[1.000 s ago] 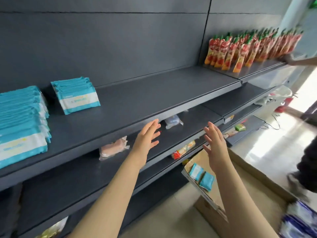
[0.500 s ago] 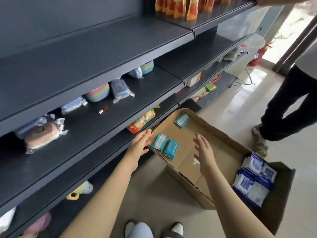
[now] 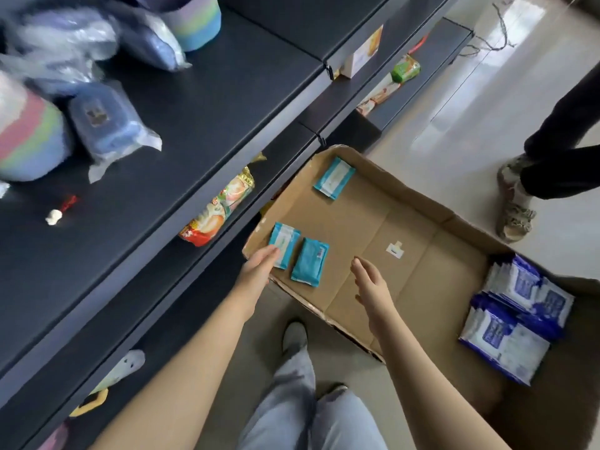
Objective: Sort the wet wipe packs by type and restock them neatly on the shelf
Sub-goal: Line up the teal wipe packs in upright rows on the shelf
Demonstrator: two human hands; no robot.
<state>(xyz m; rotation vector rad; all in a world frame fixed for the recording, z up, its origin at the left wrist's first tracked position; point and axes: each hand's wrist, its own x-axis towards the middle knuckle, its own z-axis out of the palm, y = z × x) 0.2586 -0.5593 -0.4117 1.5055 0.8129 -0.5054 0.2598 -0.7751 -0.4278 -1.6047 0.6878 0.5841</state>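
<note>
Several film-wrapped blue items (image 3: 107, 125) and a pastel striped tub (image 3: 194, 24) sit on the dark grey metal shelf (image 3: 227, 102). An orange printed snack bag (image 3: 217, 212) pokes out from the tier below. A second person's sandalled foot (image 3: 516, 206) stands beyond the flat brown cardboard box (image 3: 406, 196), well apart from both hands.

In the box, the label-up teal wet wipe pack (image 3: 285, 238) lies with its near corner under the fingertips of the left hand (image 3: 259, 271), whose fingers are nearly straight and clasp nothing. A face-down teal wet wipe pack (image 3: 310, 266) lies just beside it, between the two hands. The right hand (image 3: 370, 284) hovers spread and empty over bare cardboard. A third teal pack (image 3: 334, 178) lies near the box's far wall. Blue-and-white wipe packs (image 3: 513, 319) are stacked on brown cardboard to the right. The box rests on a pale tiled floor (image 3: 454, 108).
</note>
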